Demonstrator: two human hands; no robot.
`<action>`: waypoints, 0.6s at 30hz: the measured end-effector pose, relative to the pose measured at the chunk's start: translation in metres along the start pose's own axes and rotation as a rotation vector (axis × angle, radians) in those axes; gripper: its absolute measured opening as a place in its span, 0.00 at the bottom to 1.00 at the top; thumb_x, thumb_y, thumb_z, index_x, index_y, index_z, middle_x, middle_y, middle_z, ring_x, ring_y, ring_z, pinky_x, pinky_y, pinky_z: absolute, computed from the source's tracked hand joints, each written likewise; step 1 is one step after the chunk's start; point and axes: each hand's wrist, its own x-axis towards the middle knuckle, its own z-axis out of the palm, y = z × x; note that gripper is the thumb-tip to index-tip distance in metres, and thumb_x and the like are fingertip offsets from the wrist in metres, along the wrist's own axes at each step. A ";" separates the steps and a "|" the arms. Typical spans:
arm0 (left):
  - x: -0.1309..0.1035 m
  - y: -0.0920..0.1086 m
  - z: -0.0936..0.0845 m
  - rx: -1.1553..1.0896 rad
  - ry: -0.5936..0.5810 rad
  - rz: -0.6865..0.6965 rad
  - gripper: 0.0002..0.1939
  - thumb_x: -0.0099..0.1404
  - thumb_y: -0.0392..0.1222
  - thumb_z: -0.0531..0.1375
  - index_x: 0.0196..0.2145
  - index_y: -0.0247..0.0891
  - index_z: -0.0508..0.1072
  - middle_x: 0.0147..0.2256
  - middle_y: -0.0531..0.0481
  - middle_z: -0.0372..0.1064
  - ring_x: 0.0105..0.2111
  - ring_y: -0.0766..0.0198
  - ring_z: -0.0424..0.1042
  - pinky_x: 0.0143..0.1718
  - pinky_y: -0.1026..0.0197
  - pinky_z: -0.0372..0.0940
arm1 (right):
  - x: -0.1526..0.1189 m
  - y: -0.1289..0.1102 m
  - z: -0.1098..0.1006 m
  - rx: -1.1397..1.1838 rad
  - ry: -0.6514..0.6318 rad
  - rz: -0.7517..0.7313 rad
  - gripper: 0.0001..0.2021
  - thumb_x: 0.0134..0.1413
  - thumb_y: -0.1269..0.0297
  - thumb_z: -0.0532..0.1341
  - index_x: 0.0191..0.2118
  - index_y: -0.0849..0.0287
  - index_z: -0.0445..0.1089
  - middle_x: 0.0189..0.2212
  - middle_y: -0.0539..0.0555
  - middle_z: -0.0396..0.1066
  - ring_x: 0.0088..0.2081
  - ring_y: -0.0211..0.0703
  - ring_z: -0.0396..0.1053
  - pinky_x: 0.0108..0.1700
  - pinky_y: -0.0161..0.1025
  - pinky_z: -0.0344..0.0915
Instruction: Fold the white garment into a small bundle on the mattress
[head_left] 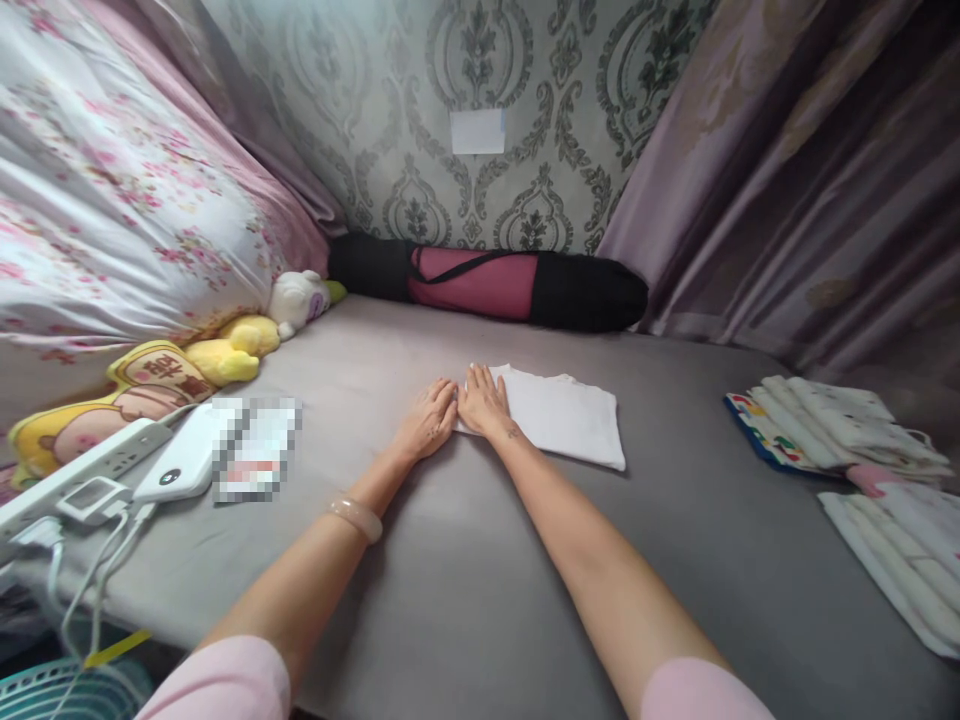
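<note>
A folded white cloth (566, 415) lies flat on the grey bed sheet (465, 580) in the middle of the view. My right hand (484, 400) rests palm down on the cloth's left end, fingers spread. My left hand (429, 418) lies flat on the sheet just beside it, fingertips touching the cloth's left edge. A pale bangle (356, 517) circles my left wrist. Neither hand grips anything.
Folded patterned cloths (832, 420) are stacked at the right edge, with more (900, 560) in front of them. A black and pink roll bag (495, 280) lies against the wall. Plush toys (225, 355), a power bank (184, 462) and a power strip (75, 470) sit at the left, beside a floral quilt (112, 200).
</note>
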 end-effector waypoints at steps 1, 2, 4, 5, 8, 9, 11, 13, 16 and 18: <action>0.000 0.000 0.000 -0.004 0.012 -0.012 0.24 0.71 0.43 0.42 0.61 0.34 0.57 0.59 0.38 0.59 0.63 0.55 0.55 0.62 0.49 0.53 | 0.001 -0.002 0.004 -0.011 0.005 0.005 0.29 0.66 0.59 0.40 0.67 0.70 0.46 0.68 0.60 0.41 0.68 0.49 0.37 0.66 0.52 0.30; 0.000 0.000 0.000 -0.006 0.019 -0.023 0.24 0.71 0.43 0.41 0.61 0.33 0.56 0.59 0.37 0.60 0.62 0.55 0.55 0.62 0.49 0.53 | 0.002 -0.003 0.007 -0.022 0.008 0.009 0.29 0.66 0.58 0.41 0.68 0.69 0.46 0.68 0.60 0.42 0.68 0.49 0.37 0.66 0.53 0.30; -0.001 0.001 0.000 -0.002 0.019 -0.029 0.25 0.71 0.43 0.41 0.61 0.31 0.55 0.59 0.35 0.60 0.62 0.54 0.56 0.62 0.49 0.54 | 0.002 -0.004 0.012 -0.034 0.013 0.015 0.30 0.65 0.58 0.42 0.68 0.69 0.46 0.68 0.60 0.41 0.68 0.50 0.38 0.66 0.53 0.31; -0.001 0.001 0.000 0.000 0.014 -0.027 0.25 0.71 0.43 0.41 0.61 0.31 0.55 0.59 0.35 0.60 0.62 0.54 0.56 0.62 0.49 0.54 | 0.002 -0.004 0.013 -0.032 0.014 0.015 0.30 0.65 0.58 0.42 0.68 0.69 0.46 0.68 0.60 0.42 0.67 0.50 0.38 0.66 0.53 0.31; -0.002 0.002 -0.001 0.002 0.002 -0.011 0.24 0.71 0.43 0.41 0.61 0.32 0.56 0.59 0.36 0.60 0.62 0.55 0.56 0.62 0.50 0.54 | 0.000 -0.003 0.012 0.005 0.037 0.008 0.29 0.66 0.59 0.42 0.67 0.69 0.48 0.67 0.61 0.44 0.67 0.49 0.39 0.66 0.52 0.32; -0.002 0.002 -0.002 0.000 0.001 -0.006 0.24 0.71 0.43 0.41 0.61 0.32 0.56 0.59 0.36 0.60 0.62 0.55 0.56 0.62 0.50 0.54 | 0.000 -0.001 0.010 0.027 0.043 0.001 0.28 0.66 0.60 0.41 0.67 0.69 0.49 0.67 0.60 0.45 0.67 0.48 0.40 0.66 0.51 0.32; -0.002 0.002 -0.003 -0.004 0.000 0.006 0.24 0.70 0.42 0.42 0.60 0.32 0.57 0.58 0.37 0.60 0.62 0.56 0.56 0.62 0.51 0.54 | -0.002 0.004 0.004 0.081 0.039 -0.021 0.27 0.66 0.62 0.39 0.66 0.68 0.50 0.67 0.59 0.47 0.67 0.45 0.42 0.66 0.47 0.35; -0.002 0.002 -0.004 -0.003 -0.013 0.031 0.24 0.69 0.40 0.42 0.60 0.33 0.57 0.58 0.38 0.60 0.61 0.56 0.57 0.62 0.52 0.54 | -0.006 0.013 -0.003 0.119 0.032 -0.039 0.26 0.67 0.63 0.39 0.66 0.67 0.50 0.66 0.57 0.48 0.67 0.43 0.43 0.66 0.43 0.38; -0.001 0.002 -0.005 0.003 -0.041 0.083 0.23 0.69 0.41 0.43 0.60 0.35 0.59 0.58 0.40 0.59 0.61 0.58 0.57 0.62 0.54 0.53 | -0.016 0.034 -0.016 0.094 0.052 -0.025 0.26 0.67 0.63 0.40 0.66 0.67 0.50 0.67 0.57 0.47 0.67 0.43 0.40 0.66 0.43 0.37; -0.002 0.002 -0.005 0.013 -0.052 0.107 0.23 0.70 0.41 0.43 0.59 0.36 0.60 0.58 0.41 0.60 0.61 0.57 0.57 0.62 0.53 0.53 | -0.025 0.048 -0.022 0.048 0.070 0.007 0.26 0.67 0.62 0.41 0.67 0.67 0.49 0.67 0.58 0.45 0.68 0.45 0.38 0.67 0.46 0.33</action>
